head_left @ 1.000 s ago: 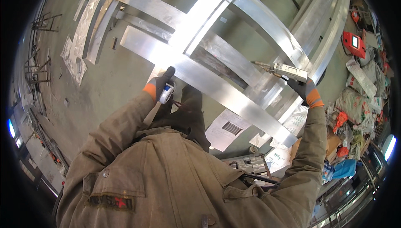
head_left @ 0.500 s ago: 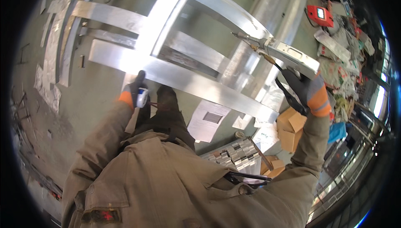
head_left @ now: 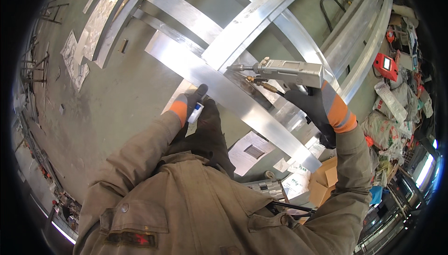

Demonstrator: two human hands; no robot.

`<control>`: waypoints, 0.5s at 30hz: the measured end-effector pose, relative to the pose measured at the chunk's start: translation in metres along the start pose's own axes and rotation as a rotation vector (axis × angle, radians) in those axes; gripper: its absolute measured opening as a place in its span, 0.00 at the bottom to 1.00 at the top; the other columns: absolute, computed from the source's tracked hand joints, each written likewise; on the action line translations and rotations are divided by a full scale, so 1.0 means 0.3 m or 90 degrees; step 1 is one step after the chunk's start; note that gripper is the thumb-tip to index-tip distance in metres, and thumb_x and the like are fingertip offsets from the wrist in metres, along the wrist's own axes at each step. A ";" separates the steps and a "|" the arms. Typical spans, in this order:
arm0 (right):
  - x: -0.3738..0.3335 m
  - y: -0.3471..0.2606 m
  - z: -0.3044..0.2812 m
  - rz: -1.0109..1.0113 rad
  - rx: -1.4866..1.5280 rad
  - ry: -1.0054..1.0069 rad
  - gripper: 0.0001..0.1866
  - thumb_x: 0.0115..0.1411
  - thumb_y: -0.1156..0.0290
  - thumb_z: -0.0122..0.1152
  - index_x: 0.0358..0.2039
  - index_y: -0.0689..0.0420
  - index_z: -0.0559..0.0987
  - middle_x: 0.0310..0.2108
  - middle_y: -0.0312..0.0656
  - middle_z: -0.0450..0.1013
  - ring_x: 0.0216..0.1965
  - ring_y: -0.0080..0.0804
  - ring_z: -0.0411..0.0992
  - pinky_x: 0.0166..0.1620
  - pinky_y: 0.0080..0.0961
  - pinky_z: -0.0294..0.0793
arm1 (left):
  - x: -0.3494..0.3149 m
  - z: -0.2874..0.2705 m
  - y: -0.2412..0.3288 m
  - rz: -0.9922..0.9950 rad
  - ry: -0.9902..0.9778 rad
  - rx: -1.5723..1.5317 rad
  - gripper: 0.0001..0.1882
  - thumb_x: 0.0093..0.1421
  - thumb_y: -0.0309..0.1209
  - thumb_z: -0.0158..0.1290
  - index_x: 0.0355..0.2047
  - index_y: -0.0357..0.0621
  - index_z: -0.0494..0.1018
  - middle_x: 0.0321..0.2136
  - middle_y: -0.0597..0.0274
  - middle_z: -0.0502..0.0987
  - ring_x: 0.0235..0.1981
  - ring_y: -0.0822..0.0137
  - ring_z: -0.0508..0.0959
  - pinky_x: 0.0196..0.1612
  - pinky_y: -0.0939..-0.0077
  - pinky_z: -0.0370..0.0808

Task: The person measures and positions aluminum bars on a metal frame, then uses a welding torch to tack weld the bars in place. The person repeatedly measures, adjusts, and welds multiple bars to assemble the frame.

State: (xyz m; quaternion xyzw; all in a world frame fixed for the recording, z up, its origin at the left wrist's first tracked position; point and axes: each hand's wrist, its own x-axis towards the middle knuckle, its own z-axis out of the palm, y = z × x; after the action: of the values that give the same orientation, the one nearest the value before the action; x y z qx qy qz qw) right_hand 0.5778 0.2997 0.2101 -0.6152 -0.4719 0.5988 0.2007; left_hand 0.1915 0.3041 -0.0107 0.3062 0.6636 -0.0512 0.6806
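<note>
Black-and-orange gloves cover both my hands. My right hand (head_left: pixel 313 109) is closed round the handle of a silver welding gun (head_left: pixel 291 70), its nozzle pointing left. The nozzle tip is close to the corner where a wide aluminium bar (head_left: pixel 261 14) meets a long flat bar (head_left: pixel 242 101); whether it touches is unclear. A brass-fitted side tube runs beneath the nozzle. My left hand (head_left: pixel 190 103) is closed on a small white-and-blue object (head_left: pixel 195 113), too small to identify, with the thumb at the long bar's near edge.
More aluminium bars (head_left: pixel 177 5) cross beyond the joint. Printed paper (head_left: pixel 250 152) lies near my legs, with a cardboard box (head_left: pixel 323 180) and stacked metal pieces (head_left: pixel 266 188) nearby. On the right are a red device (head_left: pixel 386 66) and piled plastic bags (head_left: pixel 382 129).
The welding gun has come left and nearer, its nozzle now by the bars' corner. My view has shifted and turned. My left hand keeps its grip near the long bar.
</note>
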 end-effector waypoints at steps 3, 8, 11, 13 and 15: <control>0.066 0.004 -0.029 0.001 -0.002 0.026 0.24 0.66 0.69 0.70 0.60 0.62 0.77 0.46 0.38 0.78 0.45 0.24 0.75 0.49 0.27 0.77 | -0.020 0.000 0.019 0.032 -0.004 -0.012 0.38 0.62 0.71 0.60 0.35 0.43 0.81 0.26 0.61 0.80 0.25 0.66 0.79 0.32 0.69 0.77; 0.194 0.027 -0.128 0.080 0.080 -0.016 0.26 0.68 0.64 0.68 0.63 0.60 0.75 0.42 0.35 0.76 0.35 0.19 0.72 0.37 0.22 0.74 | -0.050 -0.008 0.034 0.046 -0.033 -0.003 0.36 0.64 0.69 0.58 0.34 0.43 0.80 0.26 0.62 0.79 0.26 0.68 0.78 0.34 0.71 0.76; 0.292 0.086 -0.159 0.074 0.068 -0.027 0.26 0.69 0.59 0.66 0.62 0.60 0.75 0.42 0.34 0.75 0.35 0.20 0.72 0.38 0.22 0.75 | -0.044 -0.008 0.034 0.034 -0.037 0.006 0.35 0.65 0.69 0.58 0.33 0.44 0.80 0.26 0.63 0.79 0.26 0.69 0.78 0.34 0.71 0.75; 0.358 0.130 -0.172 0.081 0.114 -0.047 0.26 0.70 0.58 0.64 0.62 0.60 0.75 0.42 0.34 0.74 0.35 0.21 0.73 0.38 0.23 0.75 | -0.030 -0.006 0.035 0.024 -0.025 0.005 0.35 0.65 0.68 0.58 0.33 0.44 0.80 0.26 0.63 0.78 0.26 0.68 0.77 0.34 0.70 0.75; 0.414 0.173 -0.176 0.111 0.133 -0.054 0.25 0.71 0.55 0.64 0.60 0.59 0.76 0.42 0.34 0.75 0.34 0.21 0.74 0.37 0.23 0.75 | -0.025 0.003 0.029 0.016 -0.006 0.003 0.34 0.65 0.68 0.58 0.32 0.44 0.80 0.26 0.62 0.78 0.25 0.67 0.77 0.34 0.70 0.75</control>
State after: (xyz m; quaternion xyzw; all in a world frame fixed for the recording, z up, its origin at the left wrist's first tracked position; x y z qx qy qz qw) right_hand 0.6242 0.3940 0.1106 -0.6035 -0.3601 0.6853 0.1907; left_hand 0.1955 0.3081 -0.0006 0.3158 0.6562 -0.0453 0.6838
